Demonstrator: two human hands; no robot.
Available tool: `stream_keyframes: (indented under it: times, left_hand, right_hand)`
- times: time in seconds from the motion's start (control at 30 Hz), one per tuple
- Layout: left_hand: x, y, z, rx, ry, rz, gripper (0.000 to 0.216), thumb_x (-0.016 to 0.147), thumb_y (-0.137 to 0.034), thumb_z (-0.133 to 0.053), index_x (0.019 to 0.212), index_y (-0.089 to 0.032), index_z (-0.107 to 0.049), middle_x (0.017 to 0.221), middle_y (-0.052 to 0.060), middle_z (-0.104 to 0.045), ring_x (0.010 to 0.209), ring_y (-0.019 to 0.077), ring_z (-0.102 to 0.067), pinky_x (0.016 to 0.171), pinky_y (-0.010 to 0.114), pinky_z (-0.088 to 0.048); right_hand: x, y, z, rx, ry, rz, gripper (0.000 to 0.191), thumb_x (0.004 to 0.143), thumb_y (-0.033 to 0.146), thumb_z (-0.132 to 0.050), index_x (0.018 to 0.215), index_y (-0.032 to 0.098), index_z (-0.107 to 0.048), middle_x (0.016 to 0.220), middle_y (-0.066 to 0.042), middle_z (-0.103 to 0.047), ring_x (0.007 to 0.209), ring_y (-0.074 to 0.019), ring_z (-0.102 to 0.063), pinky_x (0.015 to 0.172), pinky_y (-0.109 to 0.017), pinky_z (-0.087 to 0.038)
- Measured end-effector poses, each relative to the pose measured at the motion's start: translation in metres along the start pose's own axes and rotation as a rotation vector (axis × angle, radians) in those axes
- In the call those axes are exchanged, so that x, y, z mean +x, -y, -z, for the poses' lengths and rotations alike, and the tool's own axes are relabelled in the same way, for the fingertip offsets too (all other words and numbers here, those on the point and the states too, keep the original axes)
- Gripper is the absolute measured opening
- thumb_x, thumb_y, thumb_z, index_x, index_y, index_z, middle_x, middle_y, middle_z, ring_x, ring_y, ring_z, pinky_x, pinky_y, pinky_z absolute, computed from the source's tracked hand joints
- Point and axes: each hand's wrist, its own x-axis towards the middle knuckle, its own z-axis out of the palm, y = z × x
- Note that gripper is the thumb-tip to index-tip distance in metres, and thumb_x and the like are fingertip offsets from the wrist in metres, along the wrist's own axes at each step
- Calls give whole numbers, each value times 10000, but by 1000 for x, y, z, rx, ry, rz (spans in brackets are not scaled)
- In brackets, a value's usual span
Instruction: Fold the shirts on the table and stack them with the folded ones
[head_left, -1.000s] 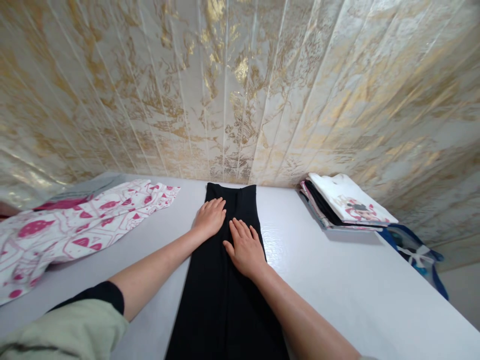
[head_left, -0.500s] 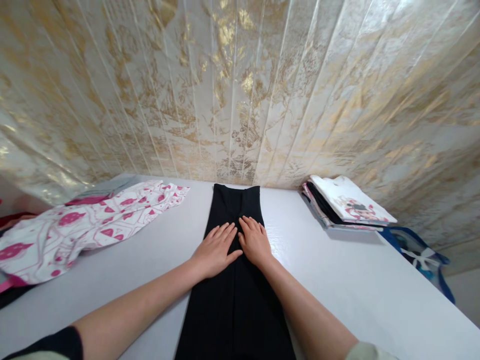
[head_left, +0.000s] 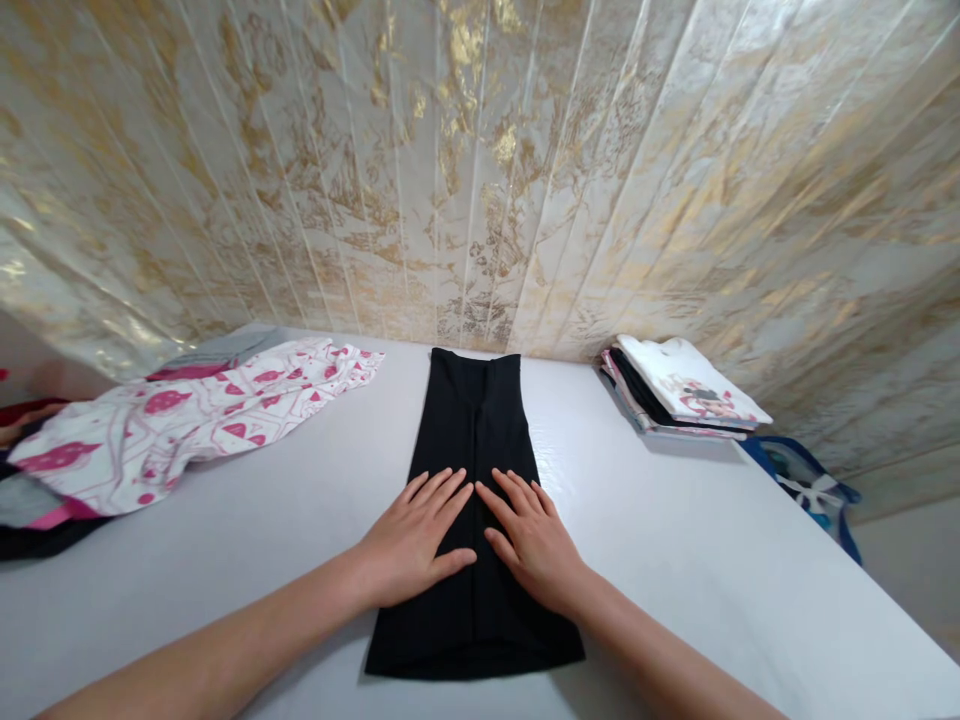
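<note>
A black garment (head_left: 474, 420), possibly trousers or leggings, lies flat and lengthwise on the white table (head_left: 292, 560). Its narrow end is at the far edge near the wall, and its wider end lies toward me. My left hand (head_left: 420, 530) rests palm down on the garment's left half, fingers stretched out and spread. On the right half my right hand (head_left: 532, 540) lies the same way, flat with fingers apart. A seam or crease runs down the middle between the two hands. Neither hand grips the cloth.
At the left lies a loose heap of clothes, topped by a white garment with pink prints (head_left: 225, 410). A folded stack with a white printed shirt (head_left: 690, 378) on top sits at the back right. Beyond the right edge is a blue-trimmed clear bag (head_left: 814, 490). A gold-patterned wall covering (head_left: 480, 180) rises behind.
Both hands have slid down the garment toward me and moved slightly apart. The view has tilted lower, so the garment's near hem now shows.
</note>
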Motion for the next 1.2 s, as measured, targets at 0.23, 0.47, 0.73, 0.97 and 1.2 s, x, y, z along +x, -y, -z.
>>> stream_keyframes:
  times: [0.23, 0.47, 0.73, 0.97, 1.2]
  left_hand:
    - [-58, -33, 6, -121, 82, -65, 764, 863, -539, -572, 1517, -308, -251, 1598, 69, -222, 1459, 310, -216, 1160, 547, -241]
    - [-89, -45, 20, -193, 76, -26, 510, 823, -264, -650, 1318, -287, -532, 1383, 71, -550, 1265, 269, -508, 1061, 447, -431]
    - [-83, -51, 10, -46, 36, 90, 374, 719, -51, -569, 1058, -203, -614, 1131, 86, -619, 1031, 266, -578, 909, 424, -497]
    - [-73, -54, 2, -13, -32, 76, 342, 753, -13, -436, 965, -223, -603, 1039, 60, -620, 963, 232, -566, 887, 394, -474]
    - [-70, -48, 11, -141, -41, -14, 415, 730, -16, -429, 1023, -229, -629, 1172, 46, -661, 1102, 224, -587, 973, 365, -464]
  right_hand:
    - [-65, 19, 14, 97, 134, 151, 680, 892, 247, -547, 1495, 406, -277, 1585, -6, -262, 1449, -247, -233, 1165, -530, -209]
    - [-95, 13, 45, 267, 138, 174, 472, 841, 139, -573, 1285, 299, -549, 1328, -50, -552, 1262, -207, -473, 1073, -409, -381]
    - [-95, 7, 33, 135, 30, 184, 448, 689, 12, -622, 1061, 260, -595, 1057, -10, -615, 981, -204, -558, 903, -367, -456]
    - [-89, 15, 6, -118, -202, 171, 346, 664, -70, -516, 839, 226, -553, 834, -9, -587, 766, -193, -538, 710, -316, -436]
    - [-81, 15, 16, 54, -117, 193, 365, 692, -56, -468, 884, 235, -579, 1077, -24, -639, 973, -184, -593, 855, -307, -468]
